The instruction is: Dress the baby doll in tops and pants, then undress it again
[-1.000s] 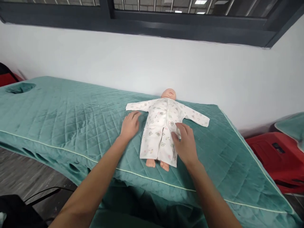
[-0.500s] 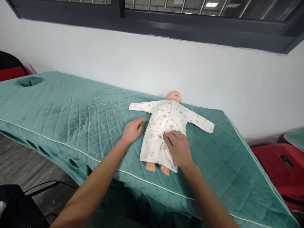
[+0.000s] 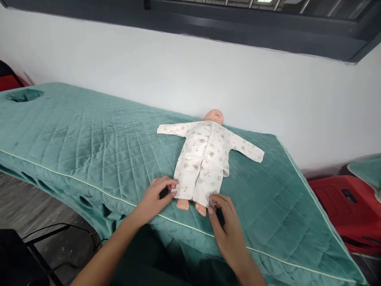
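A baby doll lies on its back on a teal quilted massage bed, dressed in a white printed top and matching trousers. Its bare feet point toward me. My left hand pinches the hem of the left trouser leg beside one foot. Fingers of my right hand are curled at the hem of the other trouser leg, by the second foot.
The bed stands against a white wall under a dark window frame. A face hole is at the bed's far left end. A red object stands on the right, and dark cables lie on the floor at lower left.
Both hands have moved down from the doll's waist and side to the trouser hems at its feet. The trousers now lie straighter below the top.
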A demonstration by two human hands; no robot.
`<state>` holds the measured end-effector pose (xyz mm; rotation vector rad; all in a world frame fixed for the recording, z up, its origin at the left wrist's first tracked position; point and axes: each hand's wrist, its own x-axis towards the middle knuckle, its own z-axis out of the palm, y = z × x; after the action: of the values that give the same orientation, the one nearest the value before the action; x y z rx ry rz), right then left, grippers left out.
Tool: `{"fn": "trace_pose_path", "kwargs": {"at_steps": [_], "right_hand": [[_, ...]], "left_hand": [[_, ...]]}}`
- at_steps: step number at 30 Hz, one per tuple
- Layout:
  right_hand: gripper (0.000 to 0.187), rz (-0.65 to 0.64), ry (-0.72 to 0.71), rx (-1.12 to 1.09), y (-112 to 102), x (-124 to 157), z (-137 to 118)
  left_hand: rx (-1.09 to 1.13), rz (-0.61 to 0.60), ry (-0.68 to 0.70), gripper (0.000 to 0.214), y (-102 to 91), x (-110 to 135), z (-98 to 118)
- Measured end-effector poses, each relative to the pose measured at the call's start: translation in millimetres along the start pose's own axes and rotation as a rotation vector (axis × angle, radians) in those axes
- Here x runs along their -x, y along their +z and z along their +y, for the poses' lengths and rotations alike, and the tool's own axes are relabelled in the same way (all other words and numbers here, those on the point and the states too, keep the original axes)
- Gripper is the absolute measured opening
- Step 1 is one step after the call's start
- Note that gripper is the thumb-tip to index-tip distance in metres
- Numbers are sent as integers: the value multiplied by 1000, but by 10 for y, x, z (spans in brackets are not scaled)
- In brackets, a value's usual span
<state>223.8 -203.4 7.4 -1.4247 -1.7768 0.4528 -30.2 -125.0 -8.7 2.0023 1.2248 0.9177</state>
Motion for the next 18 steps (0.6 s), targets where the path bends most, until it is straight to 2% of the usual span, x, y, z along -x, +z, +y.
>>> {"fn": "trace_pose_path", "kwargs": {"at_steps": [4, 8, 10, 14, 18], "right_hand": [[36, -2, 3, 101, 79, 55, 68], [23, 40, -5, 177, 114, -46, 95], [15, 22, -2, 158, 93, -101, 56], [8, 0, -22, 49, -21, -139, -120], [8, -10, -86, 45, -100, -85, -199]], "left_hand": [[-36, -2, 14, 25, 83, 177, 48], [-115, 68, 21, 13, 192, 119, 61], [-142, 106, 57, 12, 231, 102, 107], [-20, 170, 135, 14, 237, 159, 255], [55, 244, 108, 16, 216, 260, 323]]}}
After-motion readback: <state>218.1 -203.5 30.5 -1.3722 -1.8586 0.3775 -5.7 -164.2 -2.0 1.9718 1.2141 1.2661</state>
